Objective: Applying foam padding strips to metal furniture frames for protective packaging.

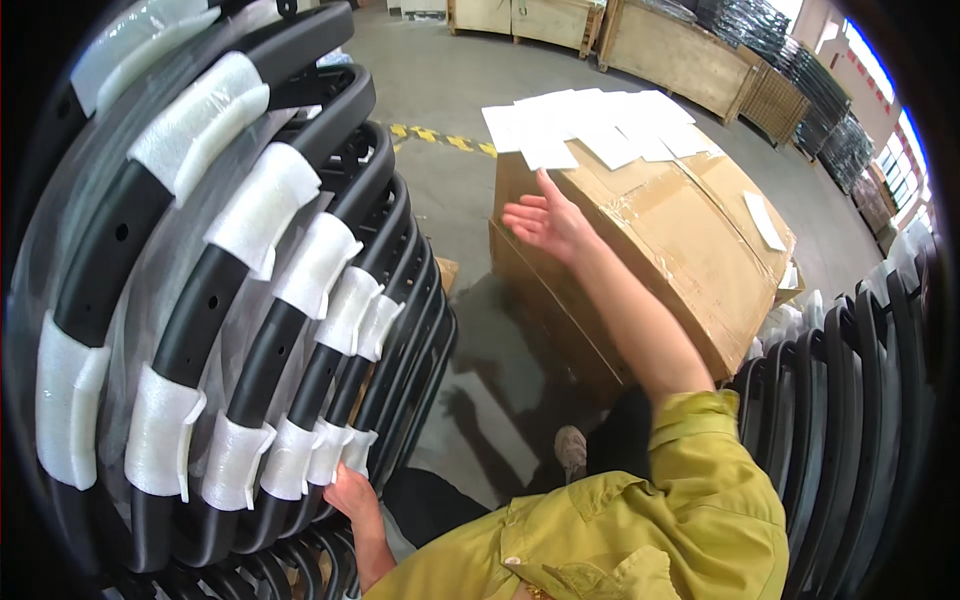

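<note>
To my left stands a stack of bent black metal tube frames [190, 330], with white foam sleeves [243, 222] wrapped round their bars in two rows. My left hand [352, 494] is low at the right end of the stack, its fingers closed at the bottom edge of a foam sleeve [328, 452]; the fingertips are partly hidden. Out in front, my right hand [548, 222] is open and holds nothing, palm turned up and fingers apart. It hovers beside a large brown cardboard box [650, 225], just below white foam sheets [600, 125] spread over its top.
A single white strip [764, 221] lies on the box's right side. More black frames [840, 380] stand close on my right. Yellow-black floor tape [440, 138] runs behind the box. Wooden crates [680, 55] and wrapped stacks line the far side.
</note>
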`<state>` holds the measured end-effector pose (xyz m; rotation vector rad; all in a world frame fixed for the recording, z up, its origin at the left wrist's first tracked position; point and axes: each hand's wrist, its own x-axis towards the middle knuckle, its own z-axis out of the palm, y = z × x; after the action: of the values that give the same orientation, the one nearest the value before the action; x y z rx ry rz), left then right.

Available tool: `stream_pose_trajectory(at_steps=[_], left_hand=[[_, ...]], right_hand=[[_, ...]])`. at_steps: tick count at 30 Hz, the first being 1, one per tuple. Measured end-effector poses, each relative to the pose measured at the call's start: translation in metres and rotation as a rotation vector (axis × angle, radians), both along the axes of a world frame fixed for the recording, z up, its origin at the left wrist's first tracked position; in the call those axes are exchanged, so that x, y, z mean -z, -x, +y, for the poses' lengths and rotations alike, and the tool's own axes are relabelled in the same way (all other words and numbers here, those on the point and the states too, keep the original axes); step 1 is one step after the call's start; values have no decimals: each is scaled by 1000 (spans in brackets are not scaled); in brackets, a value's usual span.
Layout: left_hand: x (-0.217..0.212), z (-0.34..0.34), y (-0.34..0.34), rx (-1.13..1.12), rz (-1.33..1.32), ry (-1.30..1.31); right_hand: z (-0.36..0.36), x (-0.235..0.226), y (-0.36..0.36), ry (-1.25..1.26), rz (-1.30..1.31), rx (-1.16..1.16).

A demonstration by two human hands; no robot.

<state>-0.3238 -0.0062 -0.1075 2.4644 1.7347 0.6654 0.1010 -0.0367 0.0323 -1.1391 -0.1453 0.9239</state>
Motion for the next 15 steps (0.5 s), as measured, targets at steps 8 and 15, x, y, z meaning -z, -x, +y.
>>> stream_pose_trajectory(at_steps=[8,15], left_hand=[[5,-9,12,103,-121,-29],[-41,-51,6,388,-220,-250]], right_hand=[[59,22,-39,-430,135,449],[-41,8,8,-229,-581,-54]])
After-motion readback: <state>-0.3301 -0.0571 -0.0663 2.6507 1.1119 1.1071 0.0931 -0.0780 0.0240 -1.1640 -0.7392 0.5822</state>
